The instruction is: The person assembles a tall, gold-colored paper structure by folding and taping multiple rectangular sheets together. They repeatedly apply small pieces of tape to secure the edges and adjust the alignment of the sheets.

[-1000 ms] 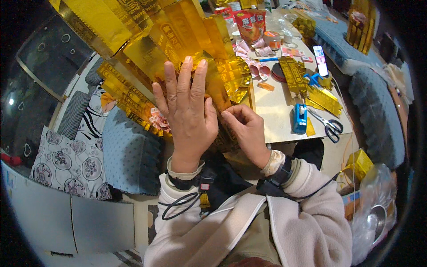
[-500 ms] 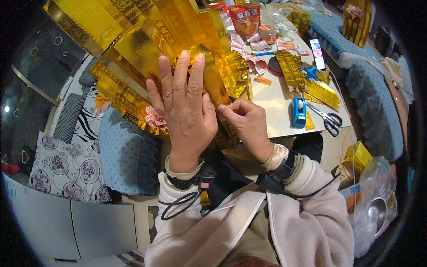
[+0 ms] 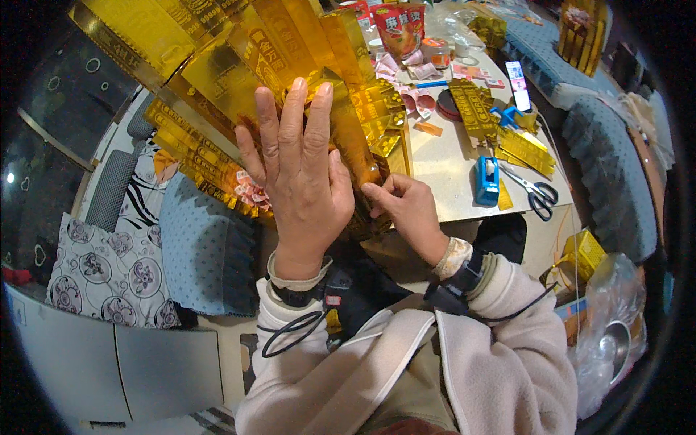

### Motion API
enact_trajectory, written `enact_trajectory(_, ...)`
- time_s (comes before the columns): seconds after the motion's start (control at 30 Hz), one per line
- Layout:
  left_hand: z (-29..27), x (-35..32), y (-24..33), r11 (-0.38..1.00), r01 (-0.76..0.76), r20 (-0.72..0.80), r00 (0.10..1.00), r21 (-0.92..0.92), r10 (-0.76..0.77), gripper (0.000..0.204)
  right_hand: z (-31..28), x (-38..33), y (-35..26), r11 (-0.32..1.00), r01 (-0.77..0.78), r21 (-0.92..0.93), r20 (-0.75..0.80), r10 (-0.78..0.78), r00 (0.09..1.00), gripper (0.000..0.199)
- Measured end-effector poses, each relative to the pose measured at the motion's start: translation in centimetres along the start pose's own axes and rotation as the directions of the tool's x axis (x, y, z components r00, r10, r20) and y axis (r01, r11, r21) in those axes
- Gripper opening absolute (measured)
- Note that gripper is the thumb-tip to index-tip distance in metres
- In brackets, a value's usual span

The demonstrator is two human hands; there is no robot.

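Observation:
A large construction of shiny gold foil paper [image 3: 217, 83], made of folded blocks and strips, fills the upper left. My left hand [image 3: 303, 170] lies over its front with the fingers stretched out and spread, pressing against the foil. On its lower right edge, my right hand [image 3: 407, 214] is closed, with thumb and curled fingers pinching the gold foil; the fingertips beneath are partly hidden. A pink paper flower [image 3: 252, 192] sits low on the construction, left of my left wrist.
On the table [image 3: 442, 196] to the right are a blue tape dispenser [image 3: 487, 181], black-handled scissors [image 3: 540, 197], gold foil strips [image 3: 525, 151], pink paper curls [image 3: 419, 103] and a phone [image 3: 517, 85]. Behind stands a red packet [image 3: 399, 32]. A patterned cushion [image 3: 101, 272] is at left.
My right hand has slid a little down the foil edge toward me, its thumb now lower. My left hand stays spread on the foil, almost unmoved.

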State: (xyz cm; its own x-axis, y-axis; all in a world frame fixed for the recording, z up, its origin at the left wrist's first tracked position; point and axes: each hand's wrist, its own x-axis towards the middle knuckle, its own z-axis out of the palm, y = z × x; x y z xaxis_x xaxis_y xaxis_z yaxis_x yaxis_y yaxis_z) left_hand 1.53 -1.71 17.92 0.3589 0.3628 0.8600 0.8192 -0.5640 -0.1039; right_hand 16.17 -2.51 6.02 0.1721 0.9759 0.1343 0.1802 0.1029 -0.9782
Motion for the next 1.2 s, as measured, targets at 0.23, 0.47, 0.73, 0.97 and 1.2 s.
enact_trajectory(0.23,0.0,0.0,0.1,1.0,0.0,-0.011,1.0,-0.001,0.0,0.083,-2.4,-0.3,-0.7,0.906,0.354,-0.232,-0.102,-0.385,0.917,0.021)
enact_trajectory(0.47,0.0,0.0,0.0,1.0,-0.002,0.001,1.0,0.008,0.002,0.084,-3.6,1.5,-2.0,0.537,0.674,-0.507,0.032,-0.77,0.638,0.022)
enact_trajectory(0.73,0.1,0.0,-0.2,1.0,-0.017,0.018,1.0,0.02,0.017,0.082,-4.8,2.8,-2.0,0.249,0.773,-0.583,0.231,-0.862,0.451,0.025)
enact_trajectory(0.97,0.2,-0.1,-0.2,0.999,-0.013,0.019,1.0,0.04,0.012,0.084,-5.1,3.6,-3.0,0.295,0.783,-0.547,0.296,-0.807,0.511,0.023)
enact_trajectory(1.2,0.4,-0.1,-0.2,0.999,-0.016,0.009,1.0,0.042,0.016,0.086,-5.2,3.7,-3.1,0.414,0.806,-0.422,0.316,-0.766,0.559,0.022)
